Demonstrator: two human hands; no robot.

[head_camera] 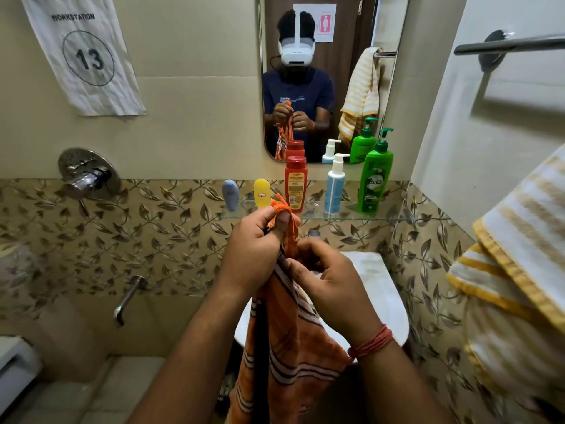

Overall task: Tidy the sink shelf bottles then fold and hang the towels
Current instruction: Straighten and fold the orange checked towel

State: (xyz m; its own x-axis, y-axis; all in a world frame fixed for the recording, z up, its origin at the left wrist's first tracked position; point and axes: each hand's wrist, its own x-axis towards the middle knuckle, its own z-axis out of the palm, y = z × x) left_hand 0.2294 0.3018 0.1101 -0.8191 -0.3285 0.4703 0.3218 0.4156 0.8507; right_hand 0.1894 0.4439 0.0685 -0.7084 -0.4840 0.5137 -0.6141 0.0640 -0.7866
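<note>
Centre of the frame — the left hand (260,240) is pinching the fringed top corner of the orange striped towel (290,347), its grip clamped on the cloth; the right hand (330,286), just below and to the right, is curling its fingers round the towel's edge. Above, the glass shelf (397,218) is carrying five bottles (295,185) upright in a row — a yellow striped towel (519,255) is hanging at right
</note>
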